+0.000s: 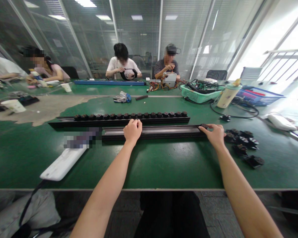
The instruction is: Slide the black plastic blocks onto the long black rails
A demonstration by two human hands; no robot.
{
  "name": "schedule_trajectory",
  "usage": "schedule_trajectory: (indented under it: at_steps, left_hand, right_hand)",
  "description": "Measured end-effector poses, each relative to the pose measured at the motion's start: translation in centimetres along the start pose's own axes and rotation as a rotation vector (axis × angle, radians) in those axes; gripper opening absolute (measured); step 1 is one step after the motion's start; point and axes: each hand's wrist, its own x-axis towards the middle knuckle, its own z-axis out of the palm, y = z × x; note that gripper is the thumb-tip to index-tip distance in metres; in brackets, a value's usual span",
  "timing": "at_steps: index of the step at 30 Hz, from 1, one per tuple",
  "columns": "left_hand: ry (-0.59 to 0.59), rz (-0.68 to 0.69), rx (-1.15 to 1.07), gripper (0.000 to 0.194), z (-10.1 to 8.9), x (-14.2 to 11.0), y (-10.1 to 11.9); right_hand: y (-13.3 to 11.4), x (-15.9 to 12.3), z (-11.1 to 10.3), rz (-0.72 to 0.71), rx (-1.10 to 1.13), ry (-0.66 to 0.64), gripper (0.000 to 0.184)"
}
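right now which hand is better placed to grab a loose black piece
The right hand, probably: it is beside the loose black pieces, though it seems to pinch a dark piece at the front rail. The left hand is farther away.

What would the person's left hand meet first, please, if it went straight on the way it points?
Probably the far black rail, just ahead of the left hand, though depth is unclear.

No readable text or numbers

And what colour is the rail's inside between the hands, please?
The rail is silvery grey inside; head view.
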Motion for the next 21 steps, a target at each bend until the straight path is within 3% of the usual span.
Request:
schedule_trajectory:
  at_steps: [13, 21]
  left_hand:
    - [-0.002, -0.003, 0.003, 0.042, 0.03, 0.03, -0.03]
    - [-0.007, -0.007, 0.005, 0.041, 0.14, 0.07, -0.08]
  right_hand:
    - [0.08, 0.01, -0.23, -0.06, -0.005, 0.019, 0.079]
    - [-0.19, 0.1, -0.37, -0.058, -0.018, 0.026, 0.072]
